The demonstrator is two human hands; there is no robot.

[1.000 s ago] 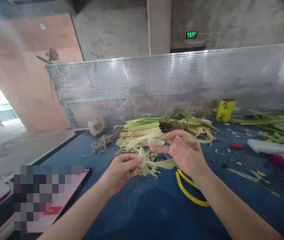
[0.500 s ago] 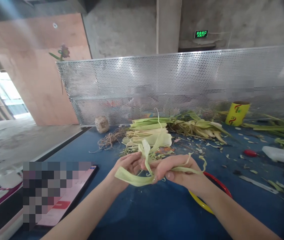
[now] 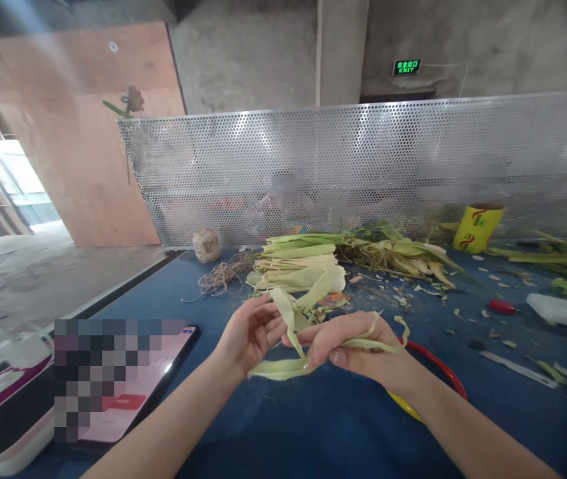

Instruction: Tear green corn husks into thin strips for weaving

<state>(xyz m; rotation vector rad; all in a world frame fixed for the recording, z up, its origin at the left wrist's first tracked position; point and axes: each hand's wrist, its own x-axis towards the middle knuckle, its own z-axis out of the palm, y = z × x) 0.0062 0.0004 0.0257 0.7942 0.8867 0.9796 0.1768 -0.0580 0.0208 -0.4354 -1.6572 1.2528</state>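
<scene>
Pale green husk strips, which look like corn husk [image 3: 283, 370], are pinched near their joined end between the thumb and fingers of my right hand [image 3: 355, 342]. A thin tail of the bundle runs back over that palm, while broad strips fan out upward and to the left. My left hand [image 3: 253, 329] is half curled beside them, its fingers apart and just behind the upright strip; I see no firm grip there. Beyond both hands lies a stack of flat husks [image 3: 298, 266]. Under my right forearm are red and yellow loops [image 3: 443, 369], partly hidden.
A phone [image 3: 128, 399] lies at left. Tangled twine [image 3: 226, 274] and a twine ball [image 3: 206, 245] sit behind it. Toward the right are a yellow roll [image 3: 478, 228], a white bottle [image 3: 562, 311], a thin blade [image 3: 517, 368] and scraps. A perforated metal screen [image 3: 243, 173] borders the table.
My left fingers have drawn slightly down and away from the upright strip. The broad lower strip has swung right, nearer my right fingers. My right hand keeps its pinch.
</scene>
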